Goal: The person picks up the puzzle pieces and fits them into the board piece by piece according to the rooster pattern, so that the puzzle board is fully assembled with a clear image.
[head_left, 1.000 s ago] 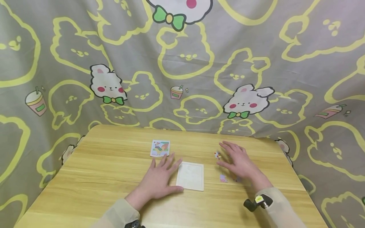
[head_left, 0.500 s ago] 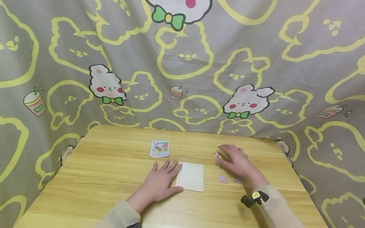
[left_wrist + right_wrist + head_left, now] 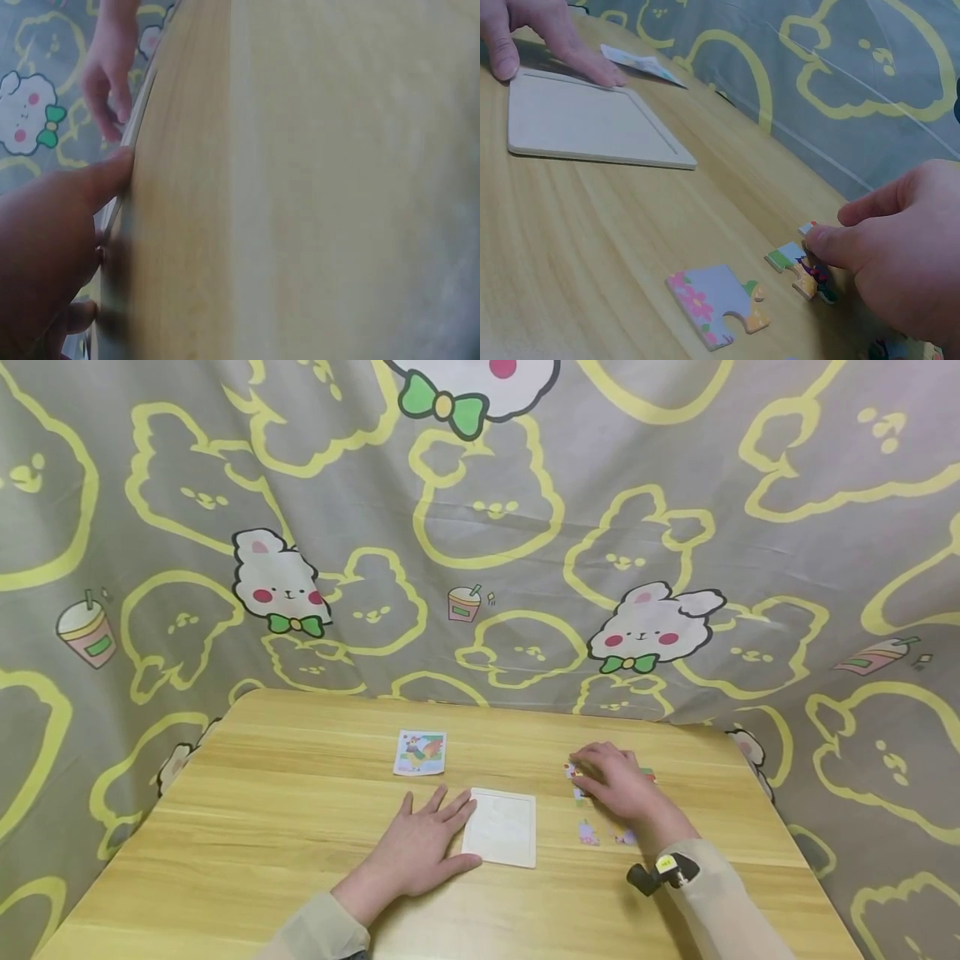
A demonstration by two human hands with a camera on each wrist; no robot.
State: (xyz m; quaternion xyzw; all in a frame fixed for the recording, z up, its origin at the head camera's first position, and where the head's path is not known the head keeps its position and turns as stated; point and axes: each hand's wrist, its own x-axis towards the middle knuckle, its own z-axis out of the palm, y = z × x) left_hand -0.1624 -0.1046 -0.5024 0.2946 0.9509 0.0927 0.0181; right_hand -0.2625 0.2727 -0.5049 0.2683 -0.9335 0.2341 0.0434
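Left hand (image 3: 422,845) spread against white tray (image 3: 501,833) — right hand (image 3: 619,783) bent over puzzle pieces (image 3: 784,256) — grip unclear

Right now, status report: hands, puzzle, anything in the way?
Left hand touching edge of white puzzle tray. Right hand at jigsaw pieces, grip unclear. Rooster picture beyond tray, seemingly not blocking.

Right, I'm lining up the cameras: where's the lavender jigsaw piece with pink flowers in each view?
Head: the lavender piece lies right of the white tray, nearer the wearer than the right hand.
Left wrist: not visible.
Right wrist: bottom centre, left of that hand.
Shared landmark: the yellow-outlined curtain, top left in left wrist, top right in right wrist.
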